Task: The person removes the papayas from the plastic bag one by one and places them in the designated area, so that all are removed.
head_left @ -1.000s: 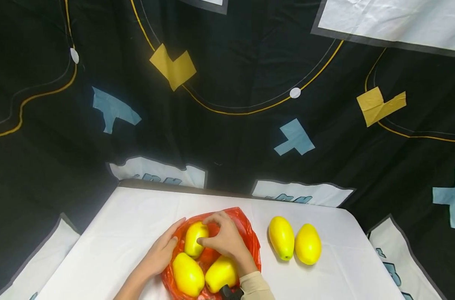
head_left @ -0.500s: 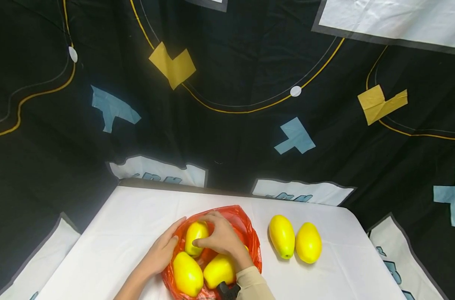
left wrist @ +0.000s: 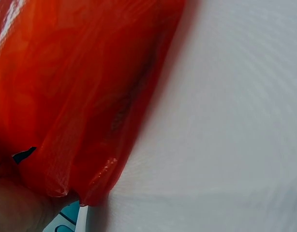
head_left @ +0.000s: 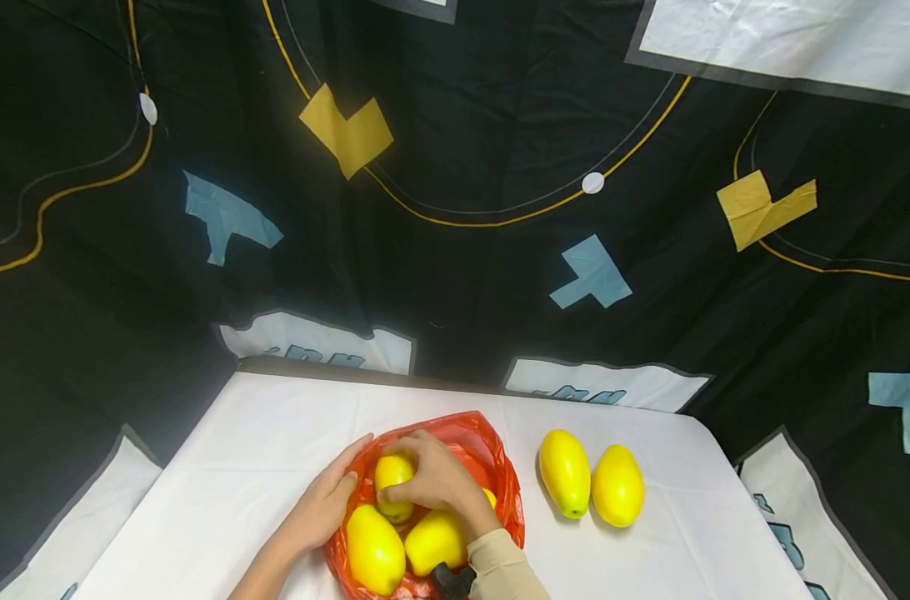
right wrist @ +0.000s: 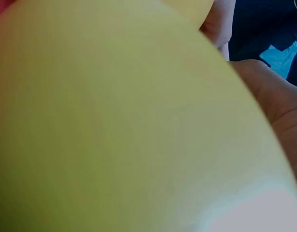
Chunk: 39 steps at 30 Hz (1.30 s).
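Note:
A red plastic bag (head_left: pixel 506 479) stands with its mouth open on the white table, several yellow mangoes inside. At its left rim my left hand (head_left: pixel 316 510) holds the plastic, thumb over the edge. My right hand (head_left: pixel 442 482) reaches into the bag and grips a mango (head_left: pixel 393 473) at the far left between thumb and fingers. Two more mangoes lie nearer, one at left (head_left: pixel 375 552) and one beside it (head_left: pixel 434 543). Red plastic (left wrist: pixel 81 92) fills the left side of the left wrist view. A close mango surface (right wrist: pixel 129 116) covers most of the right wrist view.
Right of the bag, two mangoes lie side by side on the table (head_left: pixel 672 550), one longer (head_left: pixel 563 473) and one rounder (head_left: pixel 617 486). A dark printed cloth (head_left: pixel 455 283) hangs behind the table's far edge. A black device (head_left: pixel 452 580) sits at my right wrist.
My right hand has closed in on the far-left mango and shifted it slightly right and toward me. A bit of another mango now shows behind the right wrist. The left hand stays put.

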### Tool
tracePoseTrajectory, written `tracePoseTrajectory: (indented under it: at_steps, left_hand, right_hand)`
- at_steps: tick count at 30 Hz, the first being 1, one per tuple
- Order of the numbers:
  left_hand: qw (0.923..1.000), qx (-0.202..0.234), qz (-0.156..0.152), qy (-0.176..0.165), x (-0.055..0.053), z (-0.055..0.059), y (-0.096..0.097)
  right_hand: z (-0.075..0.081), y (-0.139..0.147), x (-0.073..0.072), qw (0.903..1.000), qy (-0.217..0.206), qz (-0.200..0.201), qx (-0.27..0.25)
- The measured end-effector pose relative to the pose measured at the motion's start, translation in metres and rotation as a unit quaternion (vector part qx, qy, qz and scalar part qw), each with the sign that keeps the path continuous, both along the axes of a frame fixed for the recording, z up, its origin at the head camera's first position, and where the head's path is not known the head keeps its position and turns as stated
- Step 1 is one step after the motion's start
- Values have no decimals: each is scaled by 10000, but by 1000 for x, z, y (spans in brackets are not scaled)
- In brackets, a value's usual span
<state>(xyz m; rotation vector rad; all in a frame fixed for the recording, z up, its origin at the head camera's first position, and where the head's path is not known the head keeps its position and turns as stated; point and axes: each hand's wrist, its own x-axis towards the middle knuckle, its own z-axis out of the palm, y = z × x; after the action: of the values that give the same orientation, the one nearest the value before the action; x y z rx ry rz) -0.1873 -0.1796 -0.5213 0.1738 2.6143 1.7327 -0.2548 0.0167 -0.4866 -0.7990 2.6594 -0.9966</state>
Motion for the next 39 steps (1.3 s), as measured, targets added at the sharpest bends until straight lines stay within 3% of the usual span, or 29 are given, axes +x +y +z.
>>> tracePoseTrajectory:
  at_steps: [26, 39]
  left_hand:
    - [9999, -86, 57, -10, 0, 1, 2]
    - [10000, -33, 77, -53, 1, 0, 2]
  right_hand:
    - [1, 13, 0, 9997, -8, 115, 232]
    - [9, 30, 3, 9996, 193, -33, -181]
